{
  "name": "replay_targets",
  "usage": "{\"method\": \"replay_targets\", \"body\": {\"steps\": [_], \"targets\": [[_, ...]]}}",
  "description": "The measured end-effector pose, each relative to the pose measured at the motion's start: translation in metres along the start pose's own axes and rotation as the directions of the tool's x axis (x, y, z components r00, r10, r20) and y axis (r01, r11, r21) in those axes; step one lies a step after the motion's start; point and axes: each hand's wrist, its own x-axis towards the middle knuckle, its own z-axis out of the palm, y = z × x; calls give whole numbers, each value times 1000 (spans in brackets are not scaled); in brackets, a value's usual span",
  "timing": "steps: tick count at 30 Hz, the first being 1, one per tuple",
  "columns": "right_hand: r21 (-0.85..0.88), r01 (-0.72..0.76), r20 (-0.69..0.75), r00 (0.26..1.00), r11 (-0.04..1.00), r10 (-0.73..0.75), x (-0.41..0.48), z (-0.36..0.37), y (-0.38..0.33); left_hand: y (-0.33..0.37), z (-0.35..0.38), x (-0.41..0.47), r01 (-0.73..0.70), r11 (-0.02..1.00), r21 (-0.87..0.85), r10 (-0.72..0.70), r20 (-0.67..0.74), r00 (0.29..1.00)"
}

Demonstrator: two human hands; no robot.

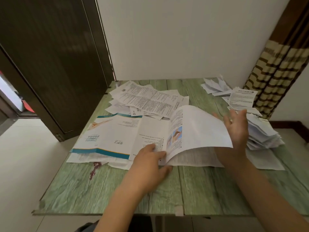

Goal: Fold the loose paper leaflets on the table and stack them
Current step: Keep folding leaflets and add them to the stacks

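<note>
A large white leaflet (120,136) with teal bands lies spread across the green table (100,190). Its right part (200,129) is lifted and curls over toward the left. My left hand (150,166) presses flat on the leaflet near its front edge at the fold. My right hand (237,129) is behind the raised flap, fingers spread, thumb on the flap's upper edge. A pile of loose unfolded leaflets (147,99) lies at the back middle. A stack of folded leaflets (260,131) sits at the right edge.
More small folded papers (215,87) lie at the back right corner, with a printed sheet (242,97) beside them. A dark door stands at the left, a patterned curtain (275,72) at the right. A red stain (94,169) marks the table front left.
</note>
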Motion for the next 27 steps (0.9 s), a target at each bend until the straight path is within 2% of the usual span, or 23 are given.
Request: {"method": "replay_targets", "body": {"steps": [2,4,6,9,11,14,16,18,19,20,22,23,25,27], "targets": [[-7,72,17,997,997,-72,-1,-4,2,4,1,0,-7,1000,24,7,7,1000],[-157,204,57,979,966,-197,0,-10,9,7,3,0,-1,998,56,0,17,1000],[-298,356,143,934,886,-327,0,-15,15,8,7,0,17,996,84,-17,3,1000],[-258,459,291,876,850,-385,-6,-8,16,13,11,0,58,990,129,-58,-4,998],[-268,490,411,837,830,-361,-8,2,20,15,13,1,79,983,169,-83,18,996],[-431,539,583,778,723,-232,-8,13,32,16,11,2,79,976,201,-85,23,996],[-508,535,611,776,675,-154,-8,14,45,15,8,3,76,979,191,-83,27,996],[-528,500,622,778,687,-88,-13,13,54,14,5,4,76,980,185,-82,24,996],[-551,509,624,778,661,-79,-16,12,57,14,5,4,71,980,187,-75,13,997],[-581,552,632,769,599,-96,-19,10,61,13,5,4,67,981,185,-68,-1,998],[-674,645,639,754,360,-154,-21,6,66,11,6,4,68,984,166,-64,-29,998],[-750,614,595,789,245,-152,-21,5,66,9,6,4,69,984,166,-63,-36,997],[-904,416,413,909,95,-53,-18,4,57,8,7,5,68,980,188,-66,-21,998],[-968,251,251,967,14,28,-14,1,47,8,8,5,71,978,198,-76,15,997]]}}
